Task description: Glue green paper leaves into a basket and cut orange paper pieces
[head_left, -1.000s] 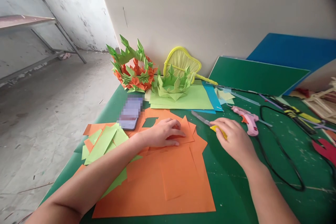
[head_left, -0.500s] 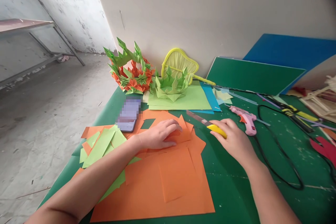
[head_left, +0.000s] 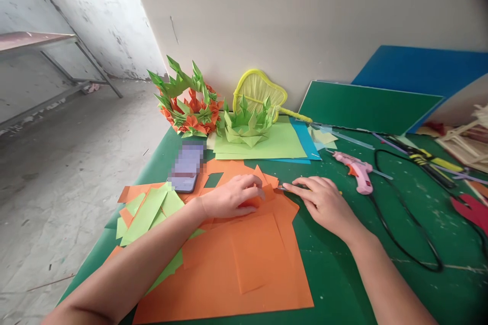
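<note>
My left hand (head_left: 234, 195) rests on a folded piece of orange paper (head_left: 270, 195), its curled fingers pressing and holding the paper on the pile. To the right, my right hand (head_left: 326, 203) has its fingers closed over a utility knife (head_left: 297, 186), the index finger stretched along it. Most of the yellow handle is hidden behind the hand. The knife lies nearly flat, with its blade tip at the right edge of the folded paper; whether it is inside the fold I cannot make out. Larger orange sheets (head_left: 213, 284) lie beneath, in front of my left hand.
Green paper pieces (head_left: 143, 218) and a phone (head_left: 188, 165) lie at left. Behind stand a green-orange paper ring (head_left: 190, 122), a green paper basket (head_left: 247, 132) and a yellow fan (head_left: 259, 89). A pink glue gun (head_left: 356, 170) with its cord and pliers (head_left: 427, 162) are at right.
My right hand has moved slightly left and turned over, bringing the raised utility knife down flat to the edge of the folded orange paper. The left hand has stayed in place.
</note>
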`<state>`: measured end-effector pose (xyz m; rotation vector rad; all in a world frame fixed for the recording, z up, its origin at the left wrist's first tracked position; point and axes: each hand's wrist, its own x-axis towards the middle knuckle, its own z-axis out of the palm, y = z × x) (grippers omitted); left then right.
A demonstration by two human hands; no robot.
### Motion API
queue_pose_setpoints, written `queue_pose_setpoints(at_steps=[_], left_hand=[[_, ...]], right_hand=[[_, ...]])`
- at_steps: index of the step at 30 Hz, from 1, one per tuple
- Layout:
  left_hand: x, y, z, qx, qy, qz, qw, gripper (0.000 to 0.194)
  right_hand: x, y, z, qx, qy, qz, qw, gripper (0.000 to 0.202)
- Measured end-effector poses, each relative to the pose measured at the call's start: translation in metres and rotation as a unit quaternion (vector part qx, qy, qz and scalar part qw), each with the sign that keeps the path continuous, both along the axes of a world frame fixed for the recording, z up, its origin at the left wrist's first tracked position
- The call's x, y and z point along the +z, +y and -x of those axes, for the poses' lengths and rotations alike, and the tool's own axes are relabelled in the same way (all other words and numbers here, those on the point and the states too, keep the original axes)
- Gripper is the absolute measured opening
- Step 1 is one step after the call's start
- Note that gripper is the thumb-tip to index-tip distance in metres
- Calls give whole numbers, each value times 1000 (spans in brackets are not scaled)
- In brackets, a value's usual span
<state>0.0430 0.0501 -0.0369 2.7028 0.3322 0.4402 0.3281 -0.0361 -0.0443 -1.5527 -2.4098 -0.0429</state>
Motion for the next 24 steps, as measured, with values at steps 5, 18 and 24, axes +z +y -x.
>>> queue_pose_setpoints(at_steps=[5,18,24], left_hand=[[0,1,-1,11,9,-16,1000,20],[-3,9,-3,-11,10,77,997,30],[-4,9,-3,-13,24,58,998,35]], right_hand=[[2,-2,3,14,55,33,998,35],[-7,1,-6,15,98,54,994,33],[-9,4,-2,47,125,42,990,33]])
